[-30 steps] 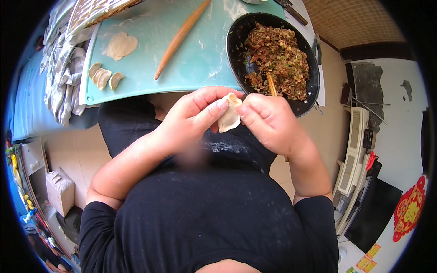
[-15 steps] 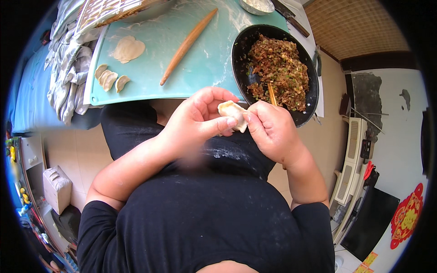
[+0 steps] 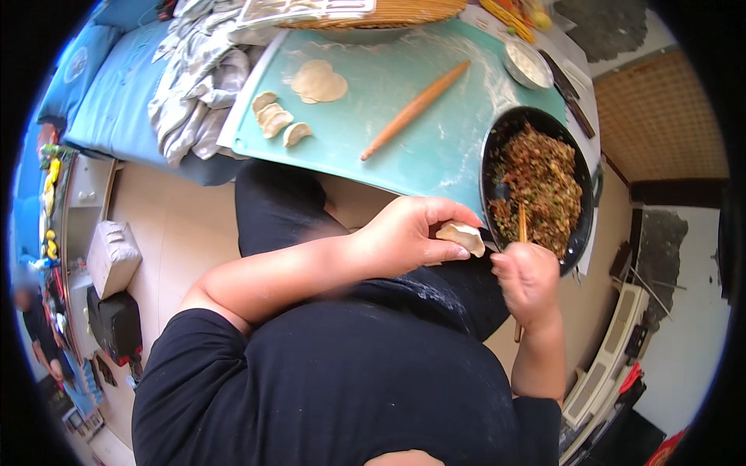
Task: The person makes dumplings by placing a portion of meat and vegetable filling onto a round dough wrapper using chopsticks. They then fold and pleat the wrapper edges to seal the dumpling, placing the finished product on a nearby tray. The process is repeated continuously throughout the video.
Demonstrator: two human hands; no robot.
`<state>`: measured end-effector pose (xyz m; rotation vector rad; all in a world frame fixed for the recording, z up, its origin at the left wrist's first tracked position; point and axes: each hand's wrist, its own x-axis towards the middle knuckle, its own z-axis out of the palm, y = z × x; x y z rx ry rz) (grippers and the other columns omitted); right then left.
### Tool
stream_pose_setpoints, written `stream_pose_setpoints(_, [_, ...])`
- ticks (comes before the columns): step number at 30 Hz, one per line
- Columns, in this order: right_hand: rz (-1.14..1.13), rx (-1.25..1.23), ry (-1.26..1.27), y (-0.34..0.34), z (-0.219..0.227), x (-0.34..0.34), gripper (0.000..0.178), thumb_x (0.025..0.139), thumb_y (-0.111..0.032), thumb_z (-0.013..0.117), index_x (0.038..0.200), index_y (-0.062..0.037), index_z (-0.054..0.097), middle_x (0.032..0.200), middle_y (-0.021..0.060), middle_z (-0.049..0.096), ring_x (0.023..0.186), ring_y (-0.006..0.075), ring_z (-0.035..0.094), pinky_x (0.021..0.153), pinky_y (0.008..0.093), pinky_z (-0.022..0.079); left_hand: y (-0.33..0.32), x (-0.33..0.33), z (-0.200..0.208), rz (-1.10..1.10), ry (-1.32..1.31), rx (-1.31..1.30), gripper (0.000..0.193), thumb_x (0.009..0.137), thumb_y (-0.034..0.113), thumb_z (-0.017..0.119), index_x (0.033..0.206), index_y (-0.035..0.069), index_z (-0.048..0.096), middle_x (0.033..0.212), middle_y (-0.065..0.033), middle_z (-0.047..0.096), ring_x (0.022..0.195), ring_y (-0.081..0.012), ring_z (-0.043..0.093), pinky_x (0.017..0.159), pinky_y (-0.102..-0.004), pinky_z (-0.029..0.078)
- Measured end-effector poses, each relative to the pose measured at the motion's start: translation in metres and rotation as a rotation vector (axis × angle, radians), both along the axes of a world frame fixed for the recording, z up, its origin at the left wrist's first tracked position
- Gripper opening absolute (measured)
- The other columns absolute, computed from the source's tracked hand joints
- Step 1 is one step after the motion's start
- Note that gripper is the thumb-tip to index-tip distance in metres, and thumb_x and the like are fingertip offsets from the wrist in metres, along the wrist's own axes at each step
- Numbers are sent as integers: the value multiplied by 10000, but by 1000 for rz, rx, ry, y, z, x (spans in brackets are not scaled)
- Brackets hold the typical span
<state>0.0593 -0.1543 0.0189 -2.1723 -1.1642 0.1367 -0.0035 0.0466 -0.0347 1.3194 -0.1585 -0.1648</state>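
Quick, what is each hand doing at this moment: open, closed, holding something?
Left hand: closed on a pale folded dough dumpling.
Right hand: closed on a thin wooden stick reaching into the black pan of minced filling.

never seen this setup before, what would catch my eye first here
Probably the black pan of chopped brown and green filling at the right, with the right hand holding chopsticks at its near edge. Just left of it, the left hand holds a folded dumpling over the lap. Beyond, a floury teal mat carries a wooden rolling pin, round wrappers and three finished dumplings.
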Motion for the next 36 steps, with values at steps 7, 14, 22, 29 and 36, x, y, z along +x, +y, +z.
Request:
stream_pose_setpoints(7, [-357,291,329,-54,-9,2,285,924,-244,499,802,0,580,613,23,512,537,82,461,496,208,351,92,17,-60,603,28,454,344,767,6,655,1097,47,565,992,-50,615,883,-123,588,775,-246,476])
stream_pose_setpoints(14, [-515,286,353,-90,-44,2,186,905,-161,528,834,5,569,702,41,523,610,88,485,554,209,378,123,39,-98,654,-141,1611,256,698,142,683,944,106,623,906,-59,606,880,-271,571,740,-358,476])
stream_pose_setpoints(22, [-500,-147,-204,-102,-52,-13,285,764,37,554,1039,-33,569,887,113,539,811,235,534,708,332,444,168,86,-93,845,-145,1461,191,758,242,652,898,113,673,926,-96,613,842,-288,588,749,-382,486])
stream_pose_setpoints(29, [-276,-221,-408,-90,-64,-21,549,671,-27,660,1192,-85,495,1114,153,490,1041,347,476,900,447,381,194,114,-99,762,235,1574,222,791,263,605,951,123,666,1058,-107,582,978,-288,557,847,-395,458])
stream_pose_setpoints(36, [-373,-178,-453,-96,-67,-11,359,773,-252,668,1075,-74,595,831,95,471,766,277,474,695,375,419,202,125,-91,770,472,1421,217,736,254,659,897,109,645,1042,-108,590,966,-293,568,829,-374,463])
